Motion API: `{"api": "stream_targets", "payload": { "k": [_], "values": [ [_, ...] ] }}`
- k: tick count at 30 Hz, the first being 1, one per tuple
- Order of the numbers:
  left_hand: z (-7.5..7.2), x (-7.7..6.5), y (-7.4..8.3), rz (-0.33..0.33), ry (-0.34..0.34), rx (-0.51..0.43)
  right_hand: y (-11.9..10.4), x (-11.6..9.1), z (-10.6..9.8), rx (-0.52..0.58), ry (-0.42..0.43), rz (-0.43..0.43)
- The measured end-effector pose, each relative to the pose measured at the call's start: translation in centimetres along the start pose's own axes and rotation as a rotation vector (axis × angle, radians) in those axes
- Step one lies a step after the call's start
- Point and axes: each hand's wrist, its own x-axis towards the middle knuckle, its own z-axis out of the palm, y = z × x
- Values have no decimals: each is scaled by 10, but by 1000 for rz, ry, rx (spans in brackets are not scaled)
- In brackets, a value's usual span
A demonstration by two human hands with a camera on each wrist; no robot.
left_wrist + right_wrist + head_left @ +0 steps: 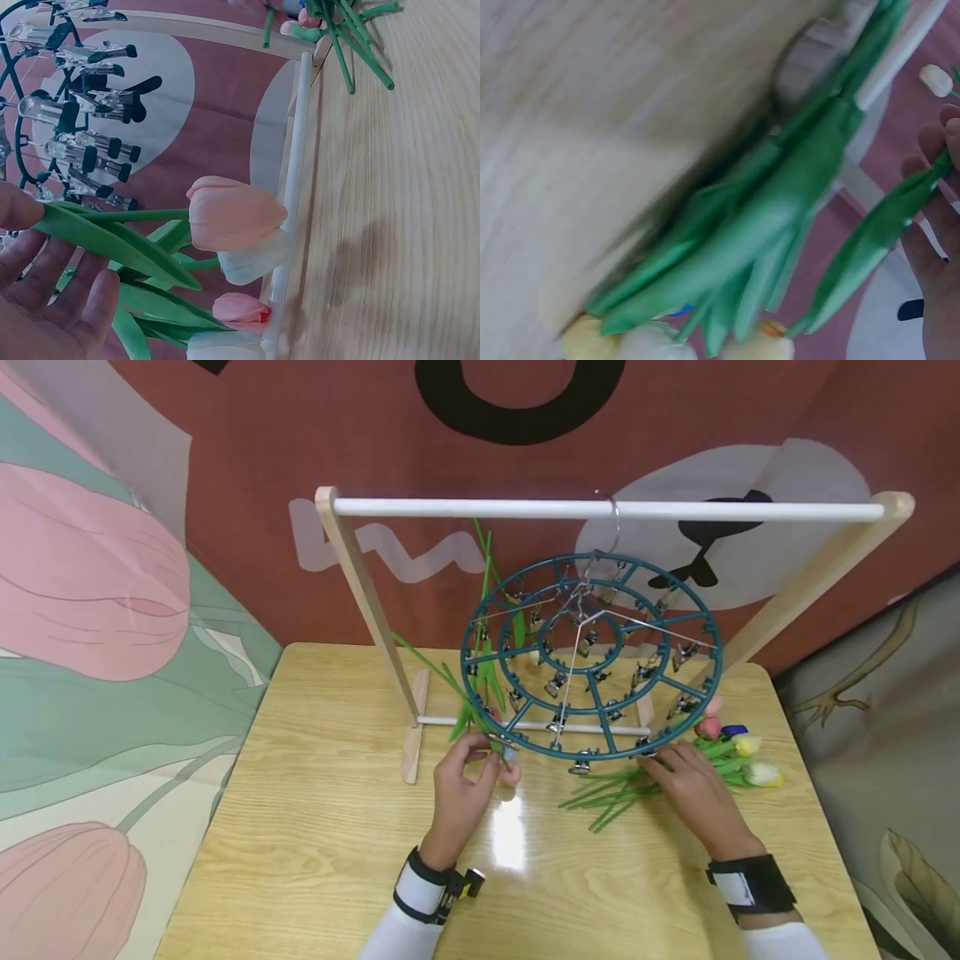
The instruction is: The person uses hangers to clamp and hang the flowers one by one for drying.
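Note:
My left hand [465, 785] is at the front left rim of the blue-green round clip hanger [592, 752]. In the left wrist view its thumb and fingers pinch the green stem end of a peach tulip [236, 214], bloom downward. Beside it hang other tulips, among them a pink tulip [240, 309], also head down. My right hand [693, 785] is over the tulip pile at the right. Its fingertips pinch the stem of one tulip, whose long green leaf [870, 251] slants away from the hand in the right wrist view. Metal clips [49, 111] dangle from the hanger.
A wooden stand with a white top bar [480, 508] carries the hanger by a hook. Its lower white rod [450, 721] runs close above the table [315, 827]. Loose tulips [761, 774] lie at the right with stems pointing left. A printed cloth [247, 527] hangs behind.

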Motion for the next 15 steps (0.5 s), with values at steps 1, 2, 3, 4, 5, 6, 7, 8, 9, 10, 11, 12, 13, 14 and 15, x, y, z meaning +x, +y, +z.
{"api": "stream_targets", "payload": {
  "k": [1,2,3,4,5,6,7,8,9,10,11,12,13,14,15],
  "values": [
    [-1,0,1,4,-1,5,-2,2,-3,-3,8,-7],
    [-1,0,1,7,-2,11,-5,3,-5,-8,15,-12],
    [-1,-1,1,16,-3,22,-9,5,-9,-9,21,-15],
    [-2,-1,1,22,-5,31,-12,7,-12,-12,26,-17],
    [-2,-1,2,28,-7,41,-16,8,-15,-17,27,-18],
    [-2,-2,2,37,-10,50,-19,10,-18,-23,26,-19],
    [-2,-2,2,50,-10,64,-23,12,-20,-26,24,-20],
    [-3,-2,1,61,-11,73,-27,13,-23,-26,21,-19],
    [-3,-3,1,78,-9,86,-31,15,-25,-24,19,-20],
    [-3,-3,2,89,-7,96,-34,17,-28,-25,19,-23],
    [-3,-3,3,107,0,108,-37,18,-30,-25,21,-30],
    [-3,-4,3,133,8,123,-40,20,-32,-23,25,-37],
    [-3,-4,4,160,18,140,-43,21,-34,-20,29,-44],
    [-3,-5,6,198,26,160,-45,23,-35,-18,35,-51],
    [-2,-6,7,249,33,191,-47,24,-37,-17,41,-59]
  ]
}}
